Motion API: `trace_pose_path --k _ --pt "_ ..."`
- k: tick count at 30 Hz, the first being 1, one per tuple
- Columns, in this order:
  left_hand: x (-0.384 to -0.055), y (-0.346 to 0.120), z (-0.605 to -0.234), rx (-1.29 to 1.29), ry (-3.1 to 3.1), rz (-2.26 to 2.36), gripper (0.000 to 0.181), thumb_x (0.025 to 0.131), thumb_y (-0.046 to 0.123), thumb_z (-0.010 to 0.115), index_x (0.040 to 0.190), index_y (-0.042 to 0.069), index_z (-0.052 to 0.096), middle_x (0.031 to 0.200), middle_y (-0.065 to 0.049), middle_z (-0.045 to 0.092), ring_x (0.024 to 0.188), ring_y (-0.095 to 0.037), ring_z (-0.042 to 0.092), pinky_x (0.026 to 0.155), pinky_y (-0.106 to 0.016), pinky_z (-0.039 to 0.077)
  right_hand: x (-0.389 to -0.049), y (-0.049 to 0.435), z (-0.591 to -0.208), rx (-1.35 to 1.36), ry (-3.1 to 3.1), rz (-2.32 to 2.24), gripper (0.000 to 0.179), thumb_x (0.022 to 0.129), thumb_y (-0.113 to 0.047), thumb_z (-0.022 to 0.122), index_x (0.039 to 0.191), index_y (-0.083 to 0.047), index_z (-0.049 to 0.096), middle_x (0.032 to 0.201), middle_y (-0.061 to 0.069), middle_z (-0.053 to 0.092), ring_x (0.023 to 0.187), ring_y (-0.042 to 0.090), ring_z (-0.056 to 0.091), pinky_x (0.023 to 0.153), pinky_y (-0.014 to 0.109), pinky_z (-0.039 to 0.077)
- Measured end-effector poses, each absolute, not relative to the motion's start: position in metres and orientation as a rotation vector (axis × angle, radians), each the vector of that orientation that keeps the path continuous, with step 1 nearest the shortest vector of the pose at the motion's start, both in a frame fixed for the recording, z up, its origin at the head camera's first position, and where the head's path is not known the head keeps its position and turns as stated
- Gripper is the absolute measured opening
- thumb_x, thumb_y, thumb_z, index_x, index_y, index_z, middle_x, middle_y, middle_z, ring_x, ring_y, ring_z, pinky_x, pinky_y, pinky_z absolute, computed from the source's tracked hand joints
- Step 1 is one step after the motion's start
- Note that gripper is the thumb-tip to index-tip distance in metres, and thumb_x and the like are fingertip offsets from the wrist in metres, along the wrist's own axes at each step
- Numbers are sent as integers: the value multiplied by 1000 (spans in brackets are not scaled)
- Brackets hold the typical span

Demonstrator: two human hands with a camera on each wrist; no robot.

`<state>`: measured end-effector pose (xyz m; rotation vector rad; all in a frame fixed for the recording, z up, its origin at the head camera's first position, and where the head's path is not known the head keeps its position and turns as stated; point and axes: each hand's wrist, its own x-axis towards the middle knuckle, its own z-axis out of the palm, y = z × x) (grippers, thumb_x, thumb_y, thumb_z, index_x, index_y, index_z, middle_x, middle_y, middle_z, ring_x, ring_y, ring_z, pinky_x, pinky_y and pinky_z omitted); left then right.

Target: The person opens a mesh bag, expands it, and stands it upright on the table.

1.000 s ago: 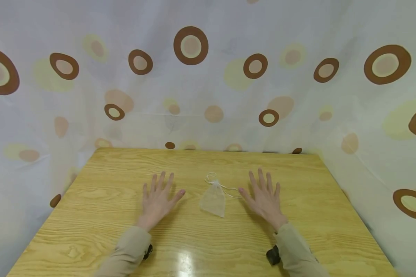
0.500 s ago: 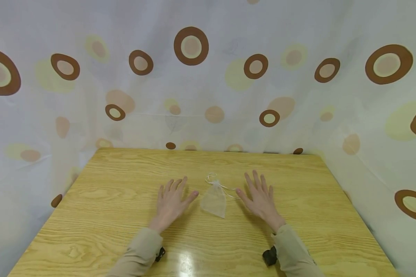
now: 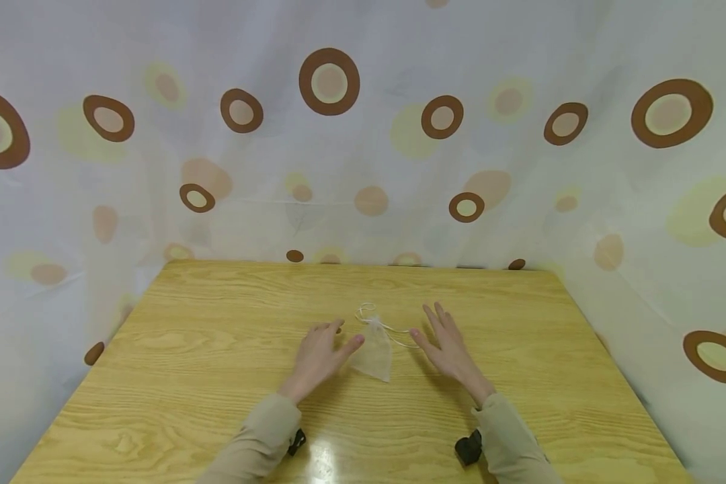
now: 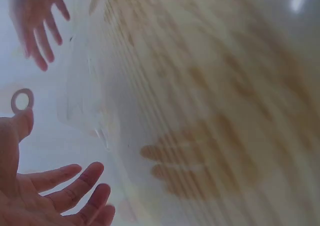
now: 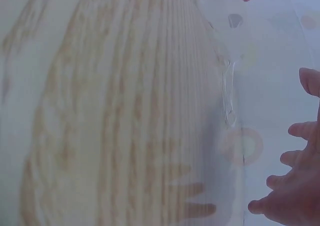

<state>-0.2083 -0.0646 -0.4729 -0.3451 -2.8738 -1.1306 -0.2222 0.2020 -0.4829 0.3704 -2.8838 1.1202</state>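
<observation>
A small sheer white drawstring pouch (image 3: 375, 353) lies on the wooden table in the head view, its neck gathered and its white cords (image 3: 399, 336) looped out at both sides. My left hand (image 3: 319, 355) is just left of the pouch, thumb tip overlapping its edge in this view, with nothing held. On the other side, my right hand (image 3: 450, 349) has its fingers spread, and its thumb is by the end of the right-hand cord. In the left wrist view the fingers of the left hand (image 4: 65, 196) are apart, and the right hand (image 4: 37, 21) appears beyond.
The wooden table (image 3: 187, 376) reaches back to a white curtain (image 3: 363, 148) printed with brown rings, which also closes in both sides. Black wrist-worn devices (image 3: 468, 449) sit by the beige sleeves (image 3: 511, 440). Light glares on the near part of the table.
My left hand has moved right, up beside the pouch, its fingers bending more. The right hand has shifted slightly left and turned a little inward. The pouch lies where it was.
</observation>
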Motion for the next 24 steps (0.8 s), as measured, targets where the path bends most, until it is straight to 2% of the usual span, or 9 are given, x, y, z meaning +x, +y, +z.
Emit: trace_pose_path --k 3,7,16,24 --pt "-213 -59 -473 -385 -2862 -1226 63 99 44 62 135 -8 56 123 -26 67 119 -43 60 101 -57 49 -223 202 -482 382 -2880 1210 67 106 -33 45 157 4 22 164 34 7 149 60 4 115 78 5" --pt "-217 -54 -474 -402 -2858 -1326 55 96 37 68 124 -10 60 114 -24 67 106 -37 64 90 -50 54 -223 203 -481 406 -2869 1278 66 106 -31 45 156 6 21 164 35 6 149 59 4 115 79 6" --pt "-222 -51 -479 -364 -2870 -1366 35 89 24 79 103 -1 60 96 -15 63 83 -18 52 72 -29 44 -221 205 -482 375 -2866 1303 63 107 -30 47 153 8 28 164 34 11 150 56 13 118 74 13" --pt "-225 -53 -481 -341 -2894 -1389 29 86 12 81 99 0 58 91 -13 65 80 -18 57 67 -26 46 -220 208 -485 348 -2882 1294 59 107 -30 48 152 6 33 164 33 15 150 54 16 119 72 18"
